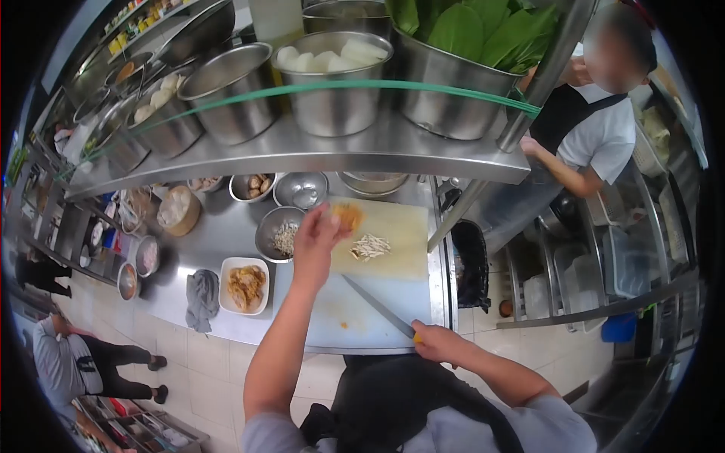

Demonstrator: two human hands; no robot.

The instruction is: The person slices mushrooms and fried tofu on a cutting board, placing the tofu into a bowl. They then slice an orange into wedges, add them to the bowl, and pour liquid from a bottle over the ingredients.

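Note:
My left hand is raised over the cutting board, its fingers closed on an orange-yellow piece of food, whose exact kind I cannot make out. Under and beside it on the board lies a small pile of pale sliced strips. Low on the right, my right hand grips the yellow handle of a kitchen knife. The blade points up and left, above the whitish near part of the board. Similar orange-yellow pieces fill a white square bowl to the left.
A metal bowl of chopped bits stands left of the board, near a grey cloth. Overhead, a steel shelf carries several metal pots, one with green leaves. One co-worker stands at right; another person is at left.

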